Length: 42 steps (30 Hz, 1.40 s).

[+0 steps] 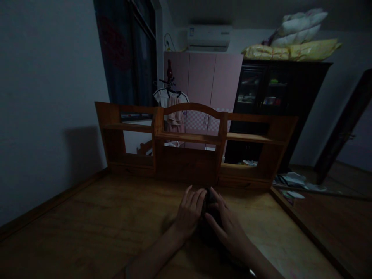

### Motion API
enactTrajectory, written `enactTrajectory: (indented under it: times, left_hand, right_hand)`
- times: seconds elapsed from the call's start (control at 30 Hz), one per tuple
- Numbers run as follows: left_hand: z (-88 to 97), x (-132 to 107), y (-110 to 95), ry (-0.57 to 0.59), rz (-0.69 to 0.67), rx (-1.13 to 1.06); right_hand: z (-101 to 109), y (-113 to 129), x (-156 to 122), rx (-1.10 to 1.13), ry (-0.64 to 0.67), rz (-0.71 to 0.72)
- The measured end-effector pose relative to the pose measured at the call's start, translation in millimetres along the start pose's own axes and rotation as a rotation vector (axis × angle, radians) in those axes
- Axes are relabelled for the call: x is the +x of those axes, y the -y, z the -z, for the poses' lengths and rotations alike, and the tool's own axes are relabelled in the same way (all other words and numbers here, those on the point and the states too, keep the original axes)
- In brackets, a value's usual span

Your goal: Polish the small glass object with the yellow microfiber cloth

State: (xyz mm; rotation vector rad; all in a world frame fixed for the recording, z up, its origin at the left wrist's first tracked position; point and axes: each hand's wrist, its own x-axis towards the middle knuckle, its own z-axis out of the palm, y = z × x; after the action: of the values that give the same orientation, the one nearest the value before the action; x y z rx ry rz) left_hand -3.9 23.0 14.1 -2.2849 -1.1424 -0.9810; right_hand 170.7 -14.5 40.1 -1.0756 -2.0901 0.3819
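Both my hands rest together on a wooden platform (95, 221) in a dim room. My left hand (190, 211) lies with its fingers stretched forward, touching a small dark object (208, 201). My right hand (225, 223) is beside it, fingers curved over the same dark object, which is mostly hidden and too dark to name. I cannot tell whether either hand grips it or only rests on it.
A wooden headboard with open shelves (192, 137) stands just past my hands. Behind it are pink wardrobes (213, 77), a dark cabinet (273, 97) with bedding on top, hanging clothes (171, 104) and an air conditioner (208, 38). Papers (293, 180) lie on the floor at right.
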Motion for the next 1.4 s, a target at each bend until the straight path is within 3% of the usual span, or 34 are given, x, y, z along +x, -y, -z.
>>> enactTrajectory:
  times: [0.27, 0.53, 0.63, 0.8, 1.13, 1.4]
  left_hand:
    - [1.4, 0.8, -0.5, -0.015, -0.018, -0.004]
    - [-3.0, 0.3, -2.0, -0.043, -0.111, 0.006]
    - [-0.9, 2.4, -1.4, -0.049, -0.170, 0.005]
    - [0.3, 3.2, 2.4, -0.046, -0.209, -0.022]
    - [-3.6, 1.0, 10.6, -0.052, -0.100, -0.090]
    - [-2.2, -0.4, 8.8, -0.033, -0.100, -0.086]
  right_hand:
    - [3.9, 2.6, 0.0, 0.252, 0.064, -0.033]
    - [8.6, -3.5, 1.5, -0.065, 0.036, 0.043]
    - [8.2, -0.5, -1.7, -0.086, 0.046, 0.042]
    - [5.4, 5.3, -7.2, 0.049, 0.043, 0.025]
    - [2.0, 4.7, -10.7, 0.474, 0.170, -0.130]
    - [6.2, 2.7, -10.7, 0.458, 0.166, -0.092]
